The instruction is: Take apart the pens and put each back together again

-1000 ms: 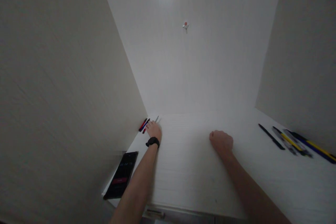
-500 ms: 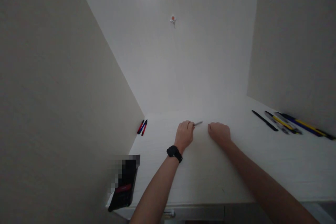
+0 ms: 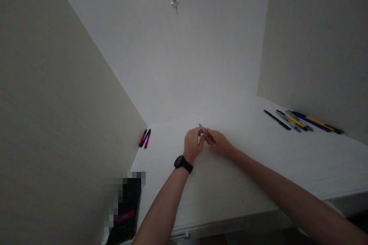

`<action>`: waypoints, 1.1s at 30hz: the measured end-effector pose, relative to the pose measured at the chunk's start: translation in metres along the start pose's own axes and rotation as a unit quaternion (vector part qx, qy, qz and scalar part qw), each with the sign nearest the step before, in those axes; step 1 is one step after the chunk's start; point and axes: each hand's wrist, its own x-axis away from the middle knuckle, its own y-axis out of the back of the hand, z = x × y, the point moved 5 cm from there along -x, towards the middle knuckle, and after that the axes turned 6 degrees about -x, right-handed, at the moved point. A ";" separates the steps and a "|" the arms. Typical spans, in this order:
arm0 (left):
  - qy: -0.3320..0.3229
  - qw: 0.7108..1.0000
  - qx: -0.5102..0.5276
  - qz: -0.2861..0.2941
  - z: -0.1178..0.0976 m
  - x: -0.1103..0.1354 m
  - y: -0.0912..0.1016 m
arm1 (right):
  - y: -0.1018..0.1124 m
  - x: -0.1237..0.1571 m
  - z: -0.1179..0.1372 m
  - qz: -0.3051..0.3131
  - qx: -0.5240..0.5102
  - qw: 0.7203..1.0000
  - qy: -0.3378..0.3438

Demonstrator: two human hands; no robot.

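A slim grey pen-like piece (image 3: pixel 202 128) points up and to the left between my hands, over the white desk. My left hand (image 3: pixel 193 143), with a black watch on its wrist, pinches it between thumb and fingers. From the other side my right hand (image 3: pixel 220 142) closes its fingers round the lower end. The fingers cover that end, so I cannot tell whether it is one whole pen or separate parts.
Several red and blue pens (image 3: pixel 145 138) lie by the left wall. At the right are a black pen (image 3: pixel 277 119) and several yellow, clear and blue pens (image 3: pixel 314 121). A black case (image 3: pixel 126 210) sits at the front left. A small hook (image 3: pixel 174 2) is on the back wall.
My right hand has moved left to meet my left hand and grips the pen-like piece. The piece has turned from pointing right to pointing up-left. The view has shifted slightly.
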 end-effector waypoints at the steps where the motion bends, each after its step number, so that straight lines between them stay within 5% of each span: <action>1: -0.008 1.000 0.000 -0.001 0.000 0.000 0.000 | -0.001 0.000 -0.001 0.011 -0.009 1.000 0.001; 7: -0.023 0.999 0.039 -0.012 0.009 -0.005 0.000 | -0.001 0.000 -0.003 0.056 0.012 0.998 -0.032; 14: 0.115 0.960 0.250 0.049 0.024 -0.012 -0.010 | 0.001 0.000 -0.002 0.072 0.046 0.996 -0.036; 18: 0.203 0.922 0.329 0.018 0.034 -0.008 -0.015 | 0.002 0.000 -0.004 0.064 0.048 0.996 -0.047; 23: 0.260 0.905 0.337 -0.022 0.047 -0.006 -0.016 | 0.001 -0.001 -0.005 0.073 0.056 0.995 -0.045; 33: 0.256 0.903 0.340 -0.061 0.046 -0.005 -0.012 | 0.001 0.001 -0.002 0.021 0.193 0.980 -0.043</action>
